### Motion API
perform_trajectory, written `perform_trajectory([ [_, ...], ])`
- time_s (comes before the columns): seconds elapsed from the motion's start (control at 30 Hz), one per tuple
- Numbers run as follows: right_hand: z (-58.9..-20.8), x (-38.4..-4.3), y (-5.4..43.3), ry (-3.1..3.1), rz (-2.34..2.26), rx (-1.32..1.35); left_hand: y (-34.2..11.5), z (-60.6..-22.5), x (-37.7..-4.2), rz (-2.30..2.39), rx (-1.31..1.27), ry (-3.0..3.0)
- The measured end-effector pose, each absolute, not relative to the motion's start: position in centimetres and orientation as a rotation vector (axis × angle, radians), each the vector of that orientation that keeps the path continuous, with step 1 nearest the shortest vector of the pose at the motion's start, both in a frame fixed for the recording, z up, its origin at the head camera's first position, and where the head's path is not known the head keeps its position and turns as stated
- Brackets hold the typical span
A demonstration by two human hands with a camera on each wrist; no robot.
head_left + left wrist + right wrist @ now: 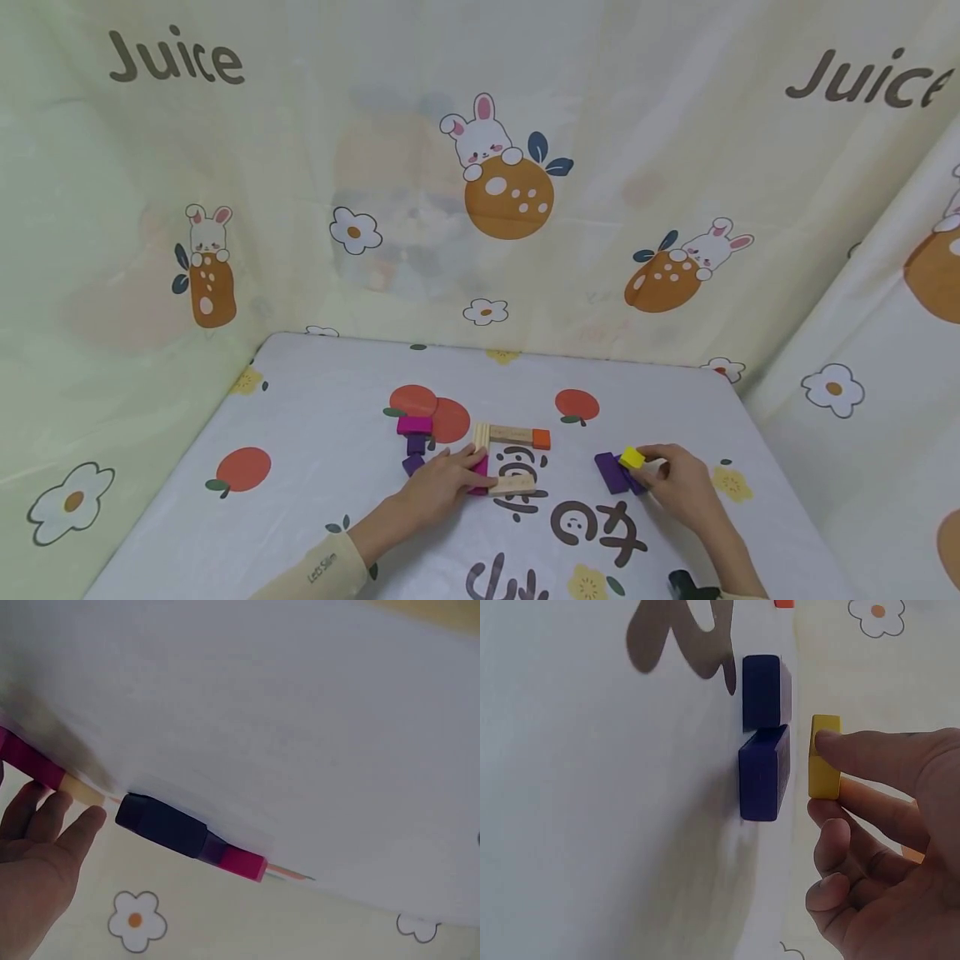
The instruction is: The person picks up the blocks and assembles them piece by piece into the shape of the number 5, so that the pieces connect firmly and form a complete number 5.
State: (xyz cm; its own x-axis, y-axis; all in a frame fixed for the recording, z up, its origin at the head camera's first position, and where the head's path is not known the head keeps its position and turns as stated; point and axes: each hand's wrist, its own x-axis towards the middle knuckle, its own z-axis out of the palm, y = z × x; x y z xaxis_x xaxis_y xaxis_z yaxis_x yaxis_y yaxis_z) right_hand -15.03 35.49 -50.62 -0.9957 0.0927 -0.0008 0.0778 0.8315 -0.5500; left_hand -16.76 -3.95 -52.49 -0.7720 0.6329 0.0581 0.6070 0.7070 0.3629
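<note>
My left hand (442, 483) rests at a magenta block (480, 468), its fingers extended along it and partly covering it. In the left wrist view, fingertips are right at the magenta block (30, 761) and a pale wooden block (81, 789). A yellow block (632, 457) is pinched between the thumb and fingers of my right hand (684, 483). Two dark purple blocks are beside that hand: one (612, 473) shows fully, the other (635, 482) is partly hidden. In the right wrist view, the yellow block (825, 769) appears apart from the purple block (761, 780).
Left of the left hand lie a magenta block (415, 425) and two purple blocks (416, 444). Pale wooden blocks (512, 434) and an orange block (541, 439) adjoin the middle row. A black object (686, 586) is at the right wrist. Printed cloth walls surround the table (315, 417).
</note>
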Motion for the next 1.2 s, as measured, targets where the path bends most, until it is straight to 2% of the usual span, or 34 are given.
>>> perform_trajectory([
  [0.5, -51.6, -14.5, 32.7, -2.974, 0.967, -0.136, -4.0, -52.5, -16.8, 0.572, 1.028, 2.833],
  [1.2, -51.6, -14.8, 29.4, -2.982, 0.946, 0.023, -3.8, -52.6, -16.5, 0.591, 0.996, 2.83],
])
